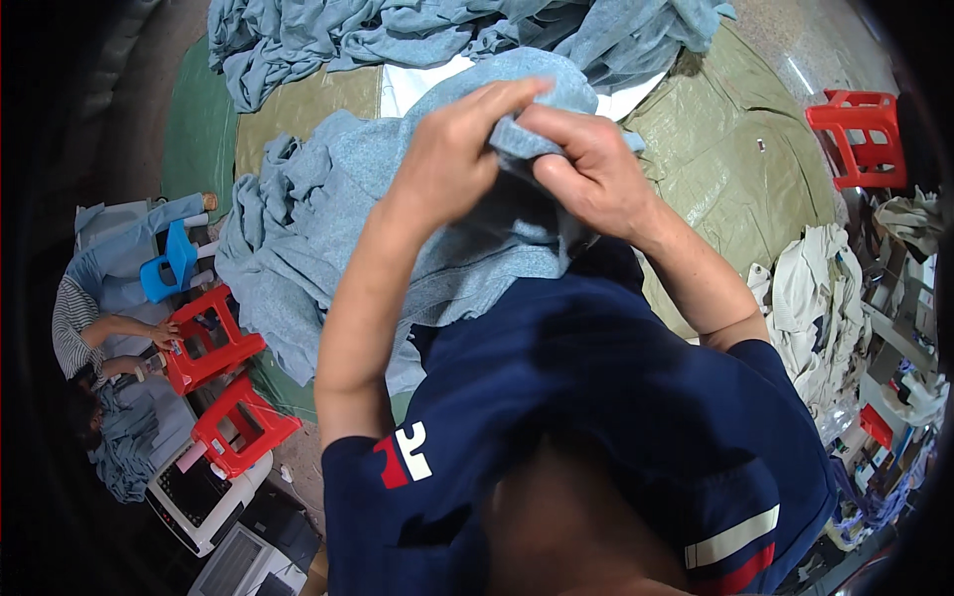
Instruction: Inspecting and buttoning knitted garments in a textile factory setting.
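Note:
Both my hands are raised in front of my chest over a light blue-grey knitted garment [373,159]. My right hand [596,164] is closed, pinching a folded, ribbed edge [522,139] of the garment between thumb and fingers. Close beside it, my left hand [452,149] curls over the cloth from the other side, its fingertips smeared by motion and its thumb hidden. Below the hands the garment hangs down and spreads across my lap and to the left in loose folds.
More blue-grey knitwear [348,30] is heaped at the far side on olive sheeting [735,139]. Red stools [214,338] and a blue stool [171,263] stand at left, near another person's hand [164,335]. Cream garments [820,298] and a red stool [860,139] are at right.

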A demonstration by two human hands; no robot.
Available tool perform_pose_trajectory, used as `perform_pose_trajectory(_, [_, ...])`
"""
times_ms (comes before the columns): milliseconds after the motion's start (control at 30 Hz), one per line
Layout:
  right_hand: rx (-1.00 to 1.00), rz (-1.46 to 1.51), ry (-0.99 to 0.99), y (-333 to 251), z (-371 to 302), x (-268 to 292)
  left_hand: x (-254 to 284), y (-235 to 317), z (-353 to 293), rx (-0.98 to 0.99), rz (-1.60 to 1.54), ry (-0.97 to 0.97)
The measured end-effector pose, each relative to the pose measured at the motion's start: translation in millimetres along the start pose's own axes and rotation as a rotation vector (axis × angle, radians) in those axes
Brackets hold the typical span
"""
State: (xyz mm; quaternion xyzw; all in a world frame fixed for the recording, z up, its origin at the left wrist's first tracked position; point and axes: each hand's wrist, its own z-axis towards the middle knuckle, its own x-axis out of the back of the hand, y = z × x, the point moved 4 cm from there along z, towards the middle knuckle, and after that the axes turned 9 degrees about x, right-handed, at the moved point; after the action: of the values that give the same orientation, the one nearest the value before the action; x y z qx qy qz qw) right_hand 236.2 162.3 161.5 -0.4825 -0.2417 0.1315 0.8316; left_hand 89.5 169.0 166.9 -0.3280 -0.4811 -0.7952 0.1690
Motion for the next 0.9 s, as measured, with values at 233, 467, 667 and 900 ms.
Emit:
perform_pose_trajectory(233, [-0.144, -0.810, 0.142, 18, -26, 33, 58, -53, 26, 0.349, -0.784, 0.482])
perform_pose_trajectory(467, [-0.736, -0.298, -0.012, 89, -94, 13, 51, -164, -30, 0.678, -0.966, 0.675])
perform_pose_trajectory(667, [-0.646, 1.102, 0.300, 95, -98, 3, 42, -193, -33, 0.844, -0.937, 0.687])
perform_pose_trajectory(900, [-0.643, 1.035, 0.208, 83, -85, -17, 35, -208, -9, 0.865, -0.996, 0.639])
